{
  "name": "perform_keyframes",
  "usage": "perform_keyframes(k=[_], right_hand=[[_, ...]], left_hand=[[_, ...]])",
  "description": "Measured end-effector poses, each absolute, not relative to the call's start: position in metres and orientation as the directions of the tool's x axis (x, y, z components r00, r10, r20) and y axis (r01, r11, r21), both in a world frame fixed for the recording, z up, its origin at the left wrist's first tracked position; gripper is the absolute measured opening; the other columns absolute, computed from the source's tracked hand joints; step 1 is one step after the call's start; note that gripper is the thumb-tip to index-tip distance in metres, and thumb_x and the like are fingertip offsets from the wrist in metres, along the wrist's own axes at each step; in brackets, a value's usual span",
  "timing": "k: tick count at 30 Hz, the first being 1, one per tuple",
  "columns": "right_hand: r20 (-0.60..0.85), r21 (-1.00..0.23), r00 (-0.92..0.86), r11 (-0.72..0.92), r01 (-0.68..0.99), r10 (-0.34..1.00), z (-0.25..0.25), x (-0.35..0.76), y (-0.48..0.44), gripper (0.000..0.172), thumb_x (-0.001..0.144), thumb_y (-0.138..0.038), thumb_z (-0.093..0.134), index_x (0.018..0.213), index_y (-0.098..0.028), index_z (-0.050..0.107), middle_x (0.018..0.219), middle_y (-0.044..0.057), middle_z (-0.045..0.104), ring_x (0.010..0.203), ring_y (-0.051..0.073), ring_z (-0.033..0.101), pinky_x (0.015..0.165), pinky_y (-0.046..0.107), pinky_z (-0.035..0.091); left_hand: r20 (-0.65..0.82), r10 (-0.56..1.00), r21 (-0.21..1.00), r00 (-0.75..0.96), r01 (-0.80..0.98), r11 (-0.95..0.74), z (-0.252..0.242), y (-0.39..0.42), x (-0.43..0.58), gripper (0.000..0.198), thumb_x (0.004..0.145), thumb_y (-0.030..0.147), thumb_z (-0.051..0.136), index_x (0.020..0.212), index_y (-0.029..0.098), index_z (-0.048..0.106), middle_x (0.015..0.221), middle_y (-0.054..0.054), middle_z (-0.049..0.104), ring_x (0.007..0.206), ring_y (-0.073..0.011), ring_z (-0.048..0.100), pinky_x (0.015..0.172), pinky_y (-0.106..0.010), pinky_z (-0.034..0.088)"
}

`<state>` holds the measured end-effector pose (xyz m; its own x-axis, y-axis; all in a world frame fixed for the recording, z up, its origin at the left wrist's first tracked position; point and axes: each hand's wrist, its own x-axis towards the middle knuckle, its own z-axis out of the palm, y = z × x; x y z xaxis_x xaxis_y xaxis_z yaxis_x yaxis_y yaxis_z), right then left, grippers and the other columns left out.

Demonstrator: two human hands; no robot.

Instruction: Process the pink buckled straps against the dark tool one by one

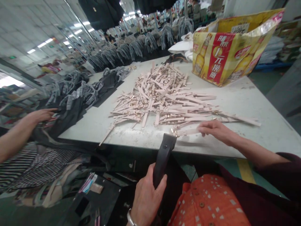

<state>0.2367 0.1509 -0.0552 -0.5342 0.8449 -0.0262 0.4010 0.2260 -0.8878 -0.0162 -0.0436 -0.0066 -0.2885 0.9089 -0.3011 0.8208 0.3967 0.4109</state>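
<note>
My left hand point(148, 191), with a silver bracelet at the wrist, is wrapped round a black hand-held tool point(164, 153) shaped like a hair clipper. Its head points up over the table's front edge, close to the buckle end of a pale pink strap point(188, 131). The other end of that strap is pinched in my right hand point(213, 129), just above the tabletop. The strap is blurred. Beyond it lies a heap of similar pale straps with gold-coloured buckles point(162, 91).
A yellow beer carton point(230, 53) stands at the back right of the white table point(131, 135). Dark pieces with grey cords point(87, 91) line the left edge. There, a co-worker's hand point(42, 115) reaches in. A black tray point(96, 194) holds scissors below.
</note>
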Motion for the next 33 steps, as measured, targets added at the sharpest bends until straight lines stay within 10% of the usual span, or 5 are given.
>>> perform_keyframes(k=[8, 25, 33], right_hand=[[0.196, -0.376, -0.477, 0.514, 0.770, 0.857, -0.084, 0.285, 0.128, 0.019, 0.077, -0.021, 0.051, 0.082, -0.022, 0.069, 0.085, 0.006, 0.064, 0.083, 0.023, 0.055, 0.074, 0.035, 0.041], [0.324, -0.613, -0.662, 0.683, 0.397, 0.676, -0.088, 0.227, 0.135, 0.020, 0.083, -0.019, 0.050, 0.098, -0.020, 0.064, 0.087, 0.006, 0.059, 0.085, 0.018, 0.051, 0.075, 0.030, 0.042], [0.268, -0.455, -0.737, 0.756, 0.471, 0.620, -0.093, 0.222, 0.136, 0.028, 0.090, -0.026, 0.043, 0.111, -0.030, 0.061, 0.080, 0.004, 0.052, 0.074, 0.015, 0.044, 0.069, 0.028, 0.032]], left_hand=[[-0.390, 0.908, 0.398, -0.154, 0.861, 0.317, -0.011, -0.030, -0.003, 0.035, 0.084, 0.040, 0.040, 0.113, 0.023, 0.046, 0.085, -0.002, 0.068, 0.077, -0.0167, 0.064, 0.064, -0.021, 0.040], [-0.433, 0.890, 0.372, -0.146, 0.870, 0.324, -0.009, -0.027, 0.003, 0.036, 0.085, 0.041, 0.039, 0.116, 0.023, 0.045, 0.087, -0.003, 0.067, 0.079, -0.0174, 0.064, 0.065, -0.023, 0.041], [-0.409, 0.894, 0.382, -0.185, 0.854, 0.352, -0.009, -0.031, -0.005, 0.038, 0.084, 0.042, 0.041, 0.116, 0.022, 0.045, 0.084, -0.002, 0.068, 0.076, -0.0173, 0.064, 0.064, -0.022, 0.041]])
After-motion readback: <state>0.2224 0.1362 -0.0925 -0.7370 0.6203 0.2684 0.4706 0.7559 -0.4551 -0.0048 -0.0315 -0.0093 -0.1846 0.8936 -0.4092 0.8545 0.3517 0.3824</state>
